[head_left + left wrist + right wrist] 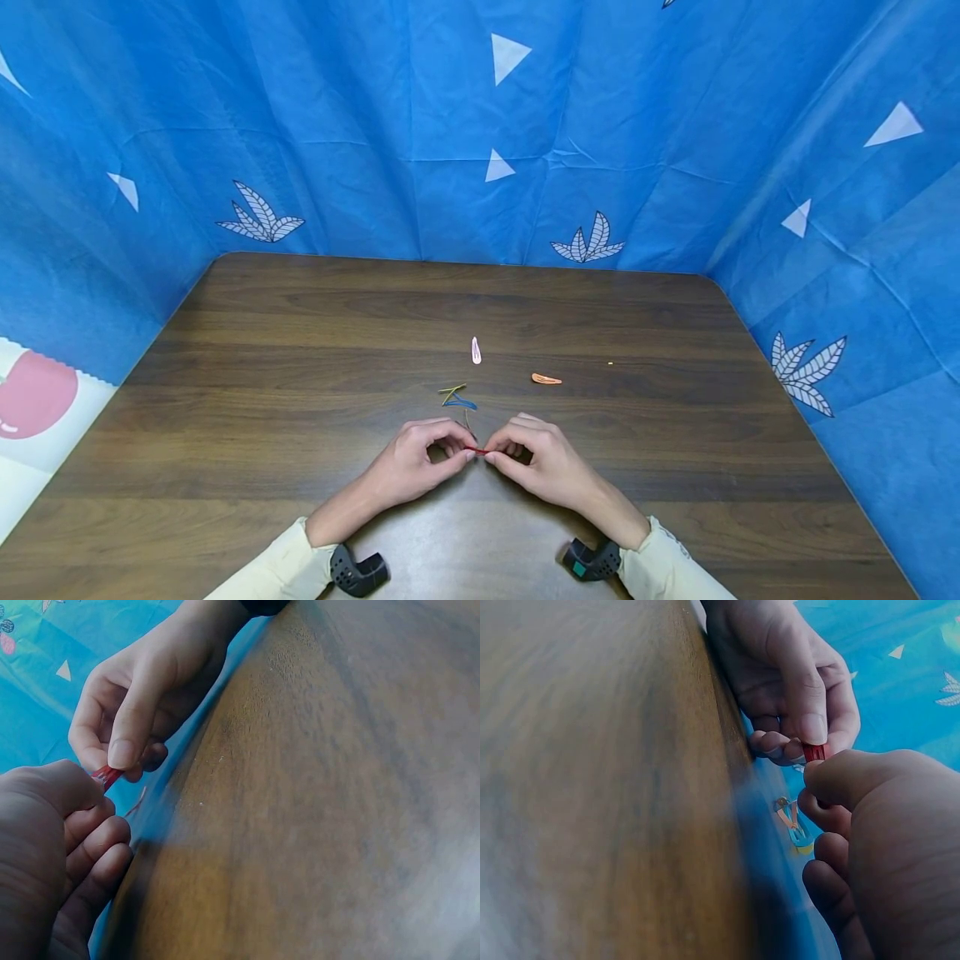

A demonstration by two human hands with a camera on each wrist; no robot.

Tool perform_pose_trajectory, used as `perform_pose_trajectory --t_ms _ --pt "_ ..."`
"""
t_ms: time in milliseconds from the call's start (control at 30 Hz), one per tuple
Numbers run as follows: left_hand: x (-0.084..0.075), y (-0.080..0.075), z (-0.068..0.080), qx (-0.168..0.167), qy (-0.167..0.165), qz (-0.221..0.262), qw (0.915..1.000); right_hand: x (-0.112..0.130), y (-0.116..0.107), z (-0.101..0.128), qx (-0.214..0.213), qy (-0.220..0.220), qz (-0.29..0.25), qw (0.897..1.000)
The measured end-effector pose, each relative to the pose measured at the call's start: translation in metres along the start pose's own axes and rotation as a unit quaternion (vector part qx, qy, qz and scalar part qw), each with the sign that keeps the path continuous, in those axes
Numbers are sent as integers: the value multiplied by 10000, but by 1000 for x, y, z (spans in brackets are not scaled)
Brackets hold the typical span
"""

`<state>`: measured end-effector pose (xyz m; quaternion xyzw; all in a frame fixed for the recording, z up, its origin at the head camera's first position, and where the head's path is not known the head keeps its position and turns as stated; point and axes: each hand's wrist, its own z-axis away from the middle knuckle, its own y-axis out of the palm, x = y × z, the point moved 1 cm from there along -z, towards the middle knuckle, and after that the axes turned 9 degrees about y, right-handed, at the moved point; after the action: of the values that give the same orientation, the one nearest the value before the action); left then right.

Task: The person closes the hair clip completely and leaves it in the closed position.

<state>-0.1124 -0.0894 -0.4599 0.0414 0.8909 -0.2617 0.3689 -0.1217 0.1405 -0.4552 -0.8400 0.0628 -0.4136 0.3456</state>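
Both hands meet near the middle of the table, fingertips close together. Between them is a small red hair clip (477, 451), mostly covered by the fingers. My left hand (412, 462) pinches one end between thumb and index finger. The other end is pinched by my right hand (543, 462) in the same way. In the left wrist view a short stretch of the red clip (109, 777) shows between the thumbs. Just beyond the fingertips lie a blue hair clip (461, 404) and a thin yellow clip (452, 389), overlapping in the head view.
Farther back on the brown wooden table (337, 333) lie a pale pink hair clip (476, 351) and, to its right, an orange hair clip (546, 379). A tiny yellow piece (611, 363) sits farther right. A blue patterned curtain (360, 125) surrounds the table's back and sides.
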Motion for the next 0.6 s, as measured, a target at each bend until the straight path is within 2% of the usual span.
perform_pose_trajectory --t_ms 600 --pt "1 0 1 -17 -1 40 10000 4 0 0 -74 43 79 9999"
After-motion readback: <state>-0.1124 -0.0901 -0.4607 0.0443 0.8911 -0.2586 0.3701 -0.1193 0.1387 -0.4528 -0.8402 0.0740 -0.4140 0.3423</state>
